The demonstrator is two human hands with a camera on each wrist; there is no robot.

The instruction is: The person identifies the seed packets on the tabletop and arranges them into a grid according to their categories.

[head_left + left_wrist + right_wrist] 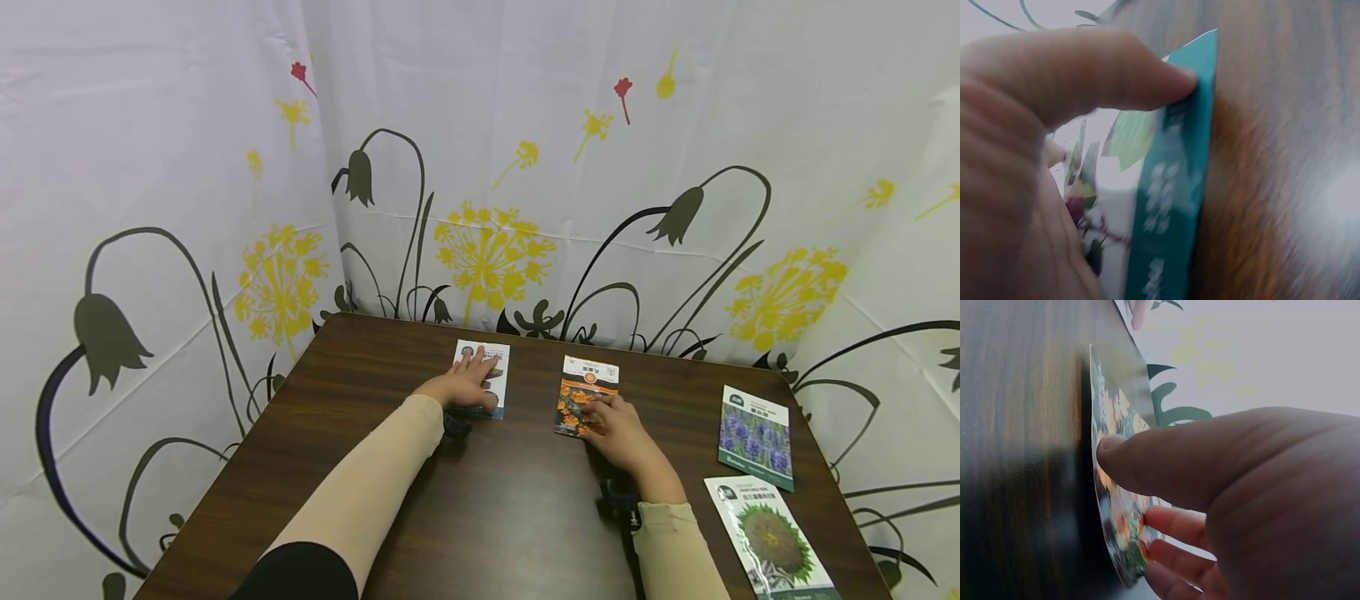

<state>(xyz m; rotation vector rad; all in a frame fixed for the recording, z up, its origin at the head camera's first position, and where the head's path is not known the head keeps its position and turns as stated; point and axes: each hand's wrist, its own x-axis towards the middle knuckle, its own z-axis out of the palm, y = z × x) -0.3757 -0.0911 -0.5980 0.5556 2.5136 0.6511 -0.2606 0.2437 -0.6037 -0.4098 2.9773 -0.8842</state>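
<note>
Spread over a white seed packet (498, 375) with a teal bottom band, my left hand (467, 383) lies with straight fingers in the head view. Up close in the left wrist view, its thumb rests on the teal band of that seed packet (1175, 169). To the right, my right hand (618, 429) touches the lower right part of an orange-flower seed packet (581, 387). The right wrist view shows thumb and fingertips resting on the printed face of this orange-flower packet (1119, 506), the thumb near its long edge.
A purple-flower seed packet (756, 437) lies at the table's right side. Closer to me is a seed packet with a large green-rimmed flower head (772, 537). Behind the dark wooden table (480, 517) hangs a white flower-print curtain (487, 100).
</note>
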